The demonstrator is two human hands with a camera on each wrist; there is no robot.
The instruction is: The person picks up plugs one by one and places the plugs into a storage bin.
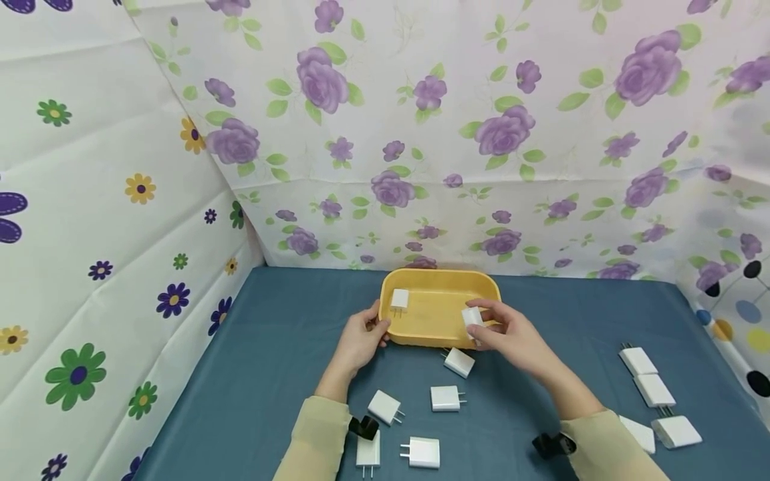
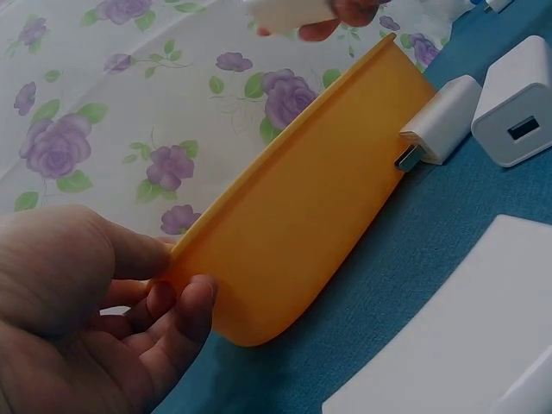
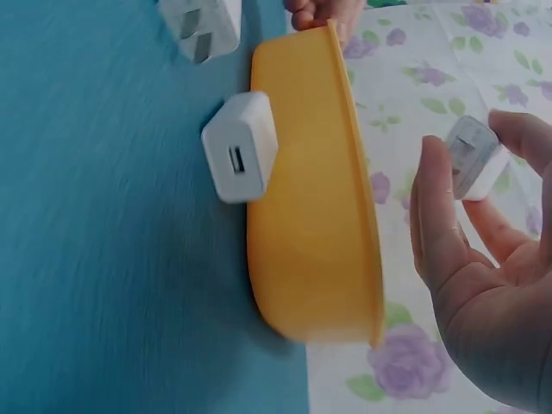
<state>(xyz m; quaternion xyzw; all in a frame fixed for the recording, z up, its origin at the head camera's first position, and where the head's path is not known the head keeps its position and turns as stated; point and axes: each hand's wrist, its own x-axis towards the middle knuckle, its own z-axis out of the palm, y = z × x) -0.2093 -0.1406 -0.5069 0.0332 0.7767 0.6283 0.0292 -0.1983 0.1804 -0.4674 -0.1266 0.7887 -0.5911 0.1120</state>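
Note:
My left hand [image 1: 358, 339] grips the left end of a yellow plastic tray [image 1: 442, 339], with thumb and fingers at its rim in the left wrist view. One white USB charger plug [image 1: 400, 299] lies inside the tray at the left, prongs toward me. Over the tray's right end, my right hand [image 1: 511, 334] pinches another white charger [image 1: 472, 321] between thumb and fingers. The right wrist view shows this held charger [image 3: 474, 159] raised above the rim. Close against the tray's near side lies a further charger [image 1: 460, 363], its USB port showing in the right wrist view.
Several white chargers [image 1: 445, 399] lie scattered on the blue cloth [image 1: 252, 374] in front of the tray. More chargers [image 1: 654, 390] lie at the right, some partly behind the right sleeve. A flowered sheet [image 1: 421, 200] hangs behind the tray.

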